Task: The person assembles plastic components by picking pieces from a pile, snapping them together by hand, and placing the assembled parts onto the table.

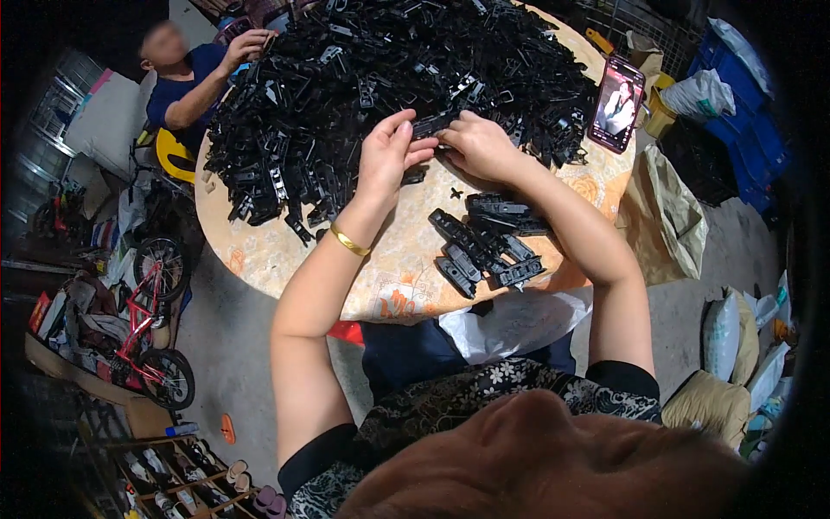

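Note:
My right hand [477, 147] is closed, its bent fingers gripping the end of a black plastic part [427, 127]. Beside that part, my left hand [387, 157] is open with fingers stretched and apart; whether its fingertips touch the part is hard to tell. Beyond both hands spreads a large heap of black plastic parts [346, 78]. Nearer to me, below my right hand, lies a smaller group of long black plastic pieces [489, 238]. A small black cross-shaped piece [456, 193] rests on the flowered tablecloth [285, 251] just beyond that group.
A phone [616, 104] with its screen lit leans at the table's right edge. Across the heap to the left, another person's hand [248, 48] reaches its rim. A red bicycle [147, 320] stands at left on the floor. Sacks [722, 394] and blue crates [748, 130] are at right.

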Demonstrator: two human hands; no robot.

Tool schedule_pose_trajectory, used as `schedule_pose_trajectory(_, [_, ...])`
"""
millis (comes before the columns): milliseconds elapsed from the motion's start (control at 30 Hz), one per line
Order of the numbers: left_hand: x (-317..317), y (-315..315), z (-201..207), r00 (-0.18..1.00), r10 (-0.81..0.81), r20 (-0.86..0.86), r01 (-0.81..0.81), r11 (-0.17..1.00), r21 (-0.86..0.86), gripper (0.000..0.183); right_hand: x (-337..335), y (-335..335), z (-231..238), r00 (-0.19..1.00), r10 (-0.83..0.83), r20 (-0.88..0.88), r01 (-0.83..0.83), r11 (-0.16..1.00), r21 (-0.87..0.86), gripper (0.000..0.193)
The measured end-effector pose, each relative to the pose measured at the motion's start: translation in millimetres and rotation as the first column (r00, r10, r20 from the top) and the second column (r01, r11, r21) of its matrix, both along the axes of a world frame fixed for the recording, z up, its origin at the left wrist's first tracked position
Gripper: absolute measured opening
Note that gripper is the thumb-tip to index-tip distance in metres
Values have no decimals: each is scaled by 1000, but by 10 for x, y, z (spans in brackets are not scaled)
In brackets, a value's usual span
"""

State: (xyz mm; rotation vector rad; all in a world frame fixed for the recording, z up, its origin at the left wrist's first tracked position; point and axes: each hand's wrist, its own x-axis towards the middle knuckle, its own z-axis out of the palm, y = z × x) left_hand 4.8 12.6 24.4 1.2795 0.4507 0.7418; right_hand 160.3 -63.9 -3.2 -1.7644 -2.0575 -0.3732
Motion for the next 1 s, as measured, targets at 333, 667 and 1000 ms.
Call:
schedule_pose_trajectory(333, [39,7,-152,998,41,48,-42,999,14,31,19,-225,303,85,-29,-996,-121,992,-39,17])
schedule_pose_trajectory(667, [41,-46,-209,999,44,-13,-42,992,123,29,-151,-202,266,68,-109,-992,-72,991,-114,23])
schedule_pose_trajectory(1000, [16,-106,-119,966,208,-154,-113,875,471,31,-223,-187,187,103,-10,-995,-19,1000,-12,20])
